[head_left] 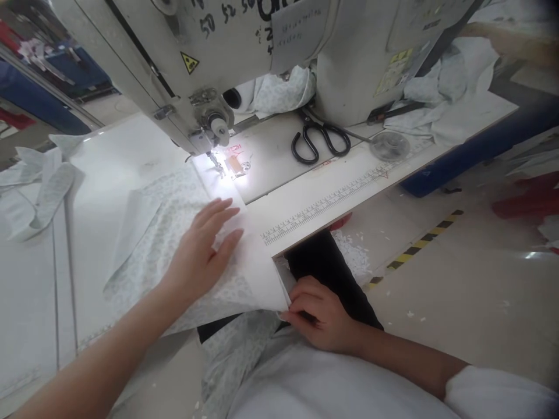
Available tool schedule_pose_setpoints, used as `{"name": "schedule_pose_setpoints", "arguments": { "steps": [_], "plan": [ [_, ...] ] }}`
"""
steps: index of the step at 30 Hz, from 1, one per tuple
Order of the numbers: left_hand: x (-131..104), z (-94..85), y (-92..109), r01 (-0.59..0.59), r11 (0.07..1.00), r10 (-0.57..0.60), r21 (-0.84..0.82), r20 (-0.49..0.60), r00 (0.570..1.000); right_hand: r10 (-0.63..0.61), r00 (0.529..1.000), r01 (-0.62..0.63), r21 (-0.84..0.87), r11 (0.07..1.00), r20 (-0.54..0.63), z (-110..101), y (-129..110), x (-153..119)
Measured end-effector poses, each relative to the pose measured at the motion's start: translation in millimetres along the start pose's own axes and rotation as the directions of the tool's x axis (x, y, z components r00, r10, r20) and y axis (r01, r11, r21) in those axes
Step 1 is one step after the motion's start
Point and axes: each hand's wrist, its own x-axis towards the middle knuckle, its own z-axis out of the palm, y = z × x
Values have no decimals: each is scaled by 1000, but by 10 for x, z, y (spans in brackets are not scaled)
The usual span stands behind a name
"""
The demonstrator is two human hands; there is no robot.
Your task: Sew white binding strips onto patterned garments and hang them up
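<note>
My left hand [203, 250] lies with fingers outstretched on a pale patterned fabric piece [170, 256], just in front of the sewing machine's lit needle area. One end of the fabric, with a plain white strip [255, 273] along its edge, runs under the presser foot [217, 166]. At the table's front edge my right hand [321, 314] pinches the near corner of this strip between thumb and fingers. More patterned fabric hangs below the table edge over my lap. The sewing machine [236, 64] stands over the work.
Black-handled scissors [321, 142] and a clear round disc [389, 145] lie right of the needle. A printed ruler [327, 203] runs along the table edge. Cut fabric pieces [41, 186] lie at left, with more fabric [449, 93] at right, near another person's arm [515, 46].
</note>
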Motion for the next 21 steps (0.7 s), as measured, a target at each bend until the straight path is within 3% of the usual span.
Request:
{"name": "schedule_pose_setpoints", "arguments": {
  "steps": [4, 10, 14, 21],
  "plan": [
    [-85, 127, 32, -42, 998, 42, -38, 14, 999, -108, 994, 109, -61, 992, 23, -38, -27, 16],
    [-124, 196, -90, -62, 998, 62, 16, 4, 998, 6, 998, -3, -43, 999, 60, -1, -4, -7],
    [-132, 174, -103, -73, 997, 73, 27, 4, 997, 20, 988, -16, -28, 999, 155, -22, 8, -2],
    [-216, 148, -126, -103, 993, 101, 53, 40, 994, -246, 902, 276, -35, 961, 354, -123, 80, 90]
  ]
}}
